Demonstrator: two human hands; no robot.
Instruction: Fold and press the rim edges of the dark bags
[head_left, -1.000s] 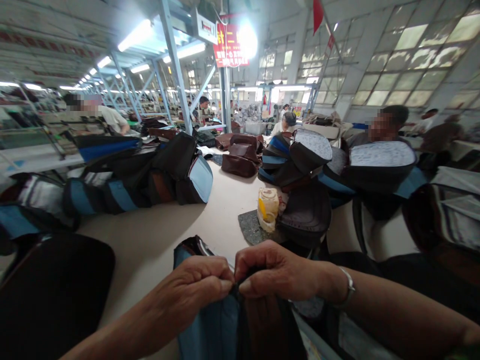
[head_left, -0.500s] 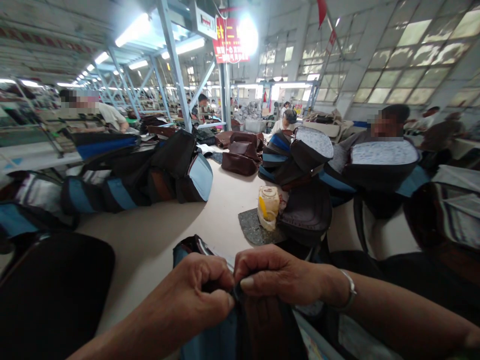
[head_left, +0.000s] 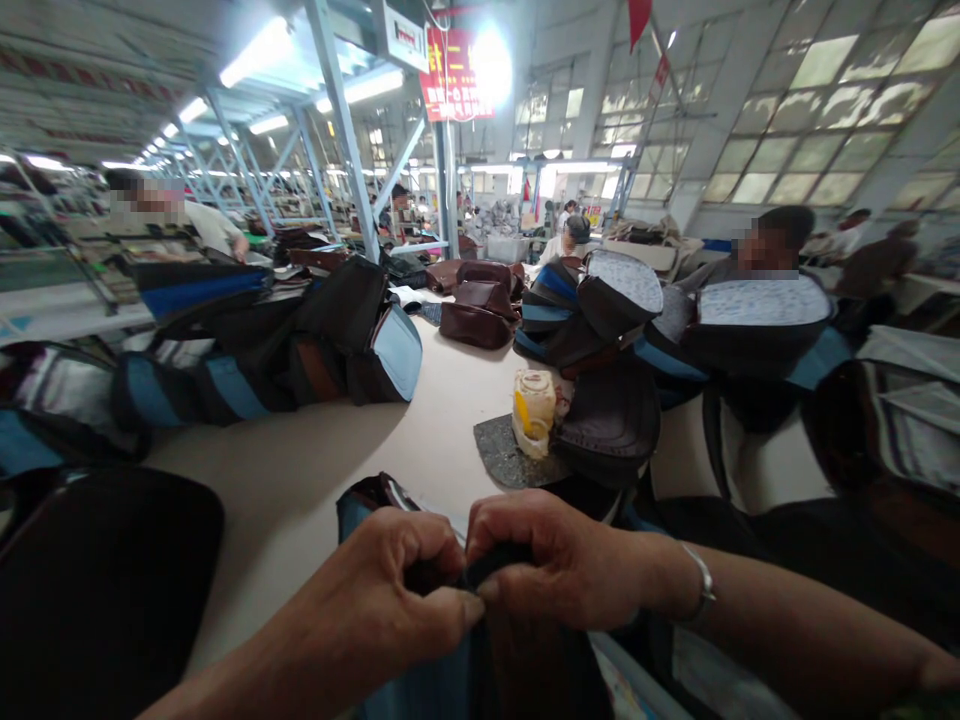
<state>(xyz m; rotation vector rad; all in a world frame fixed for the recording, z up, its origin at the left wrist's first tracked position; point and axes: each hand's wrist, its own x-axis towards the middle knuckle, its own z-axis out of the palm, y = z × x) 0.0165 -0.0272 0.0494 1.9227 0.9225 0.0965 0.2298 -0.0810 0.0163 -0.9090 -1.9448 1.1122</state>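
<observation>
A blue, brown and black bag (head_left: 450, 680) lies on the table right in front of me, its top edge between my hands. My left hand (head_left: 390, 590) is closed in a pinch on the bag's dark top edge. My right hand (head_left: 555, 565), with a bracelet on the wrist, is also closed on that edge, and the thumbs of both hands meet at the middle. What lies under the fingers is hidden.
A beige table (head_left: 322, 470) runs away from me. Piles of blue and black bags (head_left: 247, 360) lie on the left, brown bags (head_left: 480, 310) further back, more bags (head_left: 622, 320) on the right. A yellow-white container (head_left: 532, 410) stands on a grey mat. Other people sit beyond.
Both hands stay pinched on the bag's edge. My left thumb has slid a little lower and rightwards against the right hand.
</observation>
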